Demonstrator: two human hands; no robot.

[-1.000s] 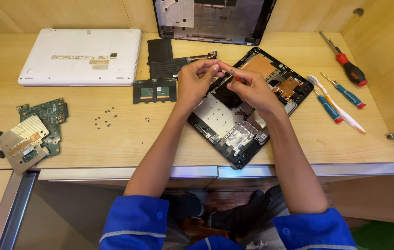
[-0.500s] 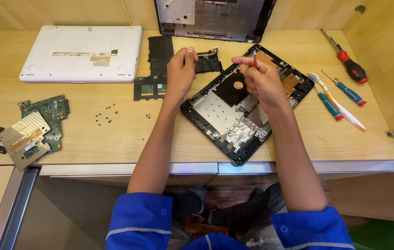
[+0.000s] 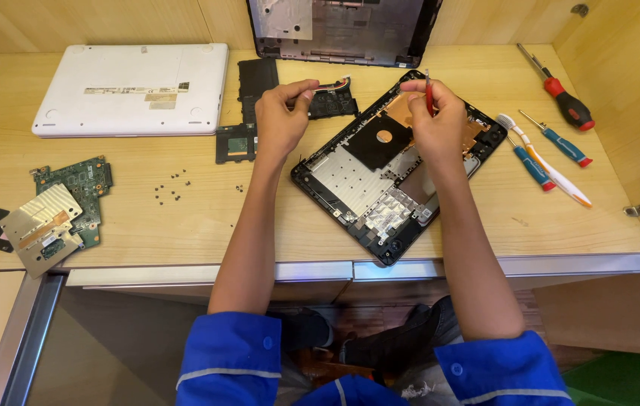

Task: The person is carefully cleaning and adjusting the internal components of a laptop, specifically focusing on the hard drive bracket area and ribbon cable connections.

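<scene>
From above the person's head, the opened laptop base (image 3: 387,177) lies skewed on the wooden desk (image 3: 184,218), one corner reaching the front edge, the far corner pointing toward the back wall. Its shell is black, and inside show a silver metal plate, a black sheet with a small round spot, a copper-coloured patch and a crinkled foil piece near the front. The left hand (image 3: 281,120) hovers just beyond the base's left edge, fingers pinched on a small black part (image 3: 332,100) with thin coloured wires. The right hand (image 3: 436,124) sits over the base's far end, fingers closed around a thin red tool (image 3: 429,94) held upright. To the right lie a red-handled screwdriver (image 3: 564,98), two blue-handled screwdrivers (image 3: 534,165) and a white brush (image 3: 549,169), close together but well apart from the base. On the left rests a closed white laptop (image 3: 136,86), underside up, and near the desk's left front lies a green circuit board (image 3: 75,188) with a pale metal plate (image 3: 38,229) overlapping it. Tiny dark screws (image 3: 169,188) are scattered between board and arm. A dark cover (image 3: 342,30) leans against the back wall.
</scene>
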